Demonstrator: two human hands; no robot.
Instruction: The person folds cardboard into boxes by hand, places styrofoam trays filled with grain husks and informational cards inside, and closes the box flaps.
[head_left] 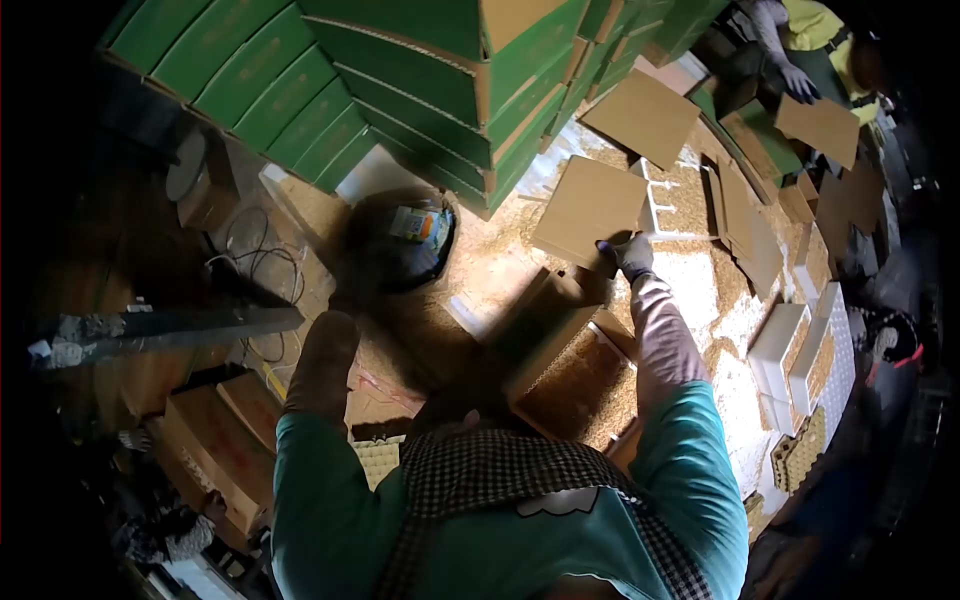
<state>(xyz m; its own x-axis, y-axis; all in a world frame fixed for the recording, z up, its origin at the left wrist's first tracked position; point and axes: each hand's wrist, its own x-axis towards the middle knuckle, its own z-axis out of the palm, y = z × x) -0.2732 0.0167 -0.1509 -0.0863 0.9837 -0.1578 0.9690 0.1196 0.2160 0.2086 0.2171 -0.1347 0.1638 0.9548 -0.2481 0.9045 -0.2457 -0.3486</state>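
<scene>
My right hand [633, 256], in a grey glove, reaches forward and is closed at the near right corner of a flat square cardboard sheet [590, 210]. A second cardboard sheet [642, 118] lies just beyond it. Below my right forearm sits an open green cardboard box [580, 385] filled with brown, sawdust-like loose material. My left forearm [325, 360] points forward on the left, and its hand is lost in dark shadow, so its fingers do not show. Nearest to it is a dark round bin [445, 250] holding a printed plastic bag [415, 225].
Green boxes [420, 90] are stacked high ahead. White foam trays [785, 345] with brown material stand at right, near more cardboard pieces [738, 215]. Another person's gloved hand [798, 82] is at the upper right. A metal beam [200, 322] and brown cartons [215, 450] are at left.
</scene>
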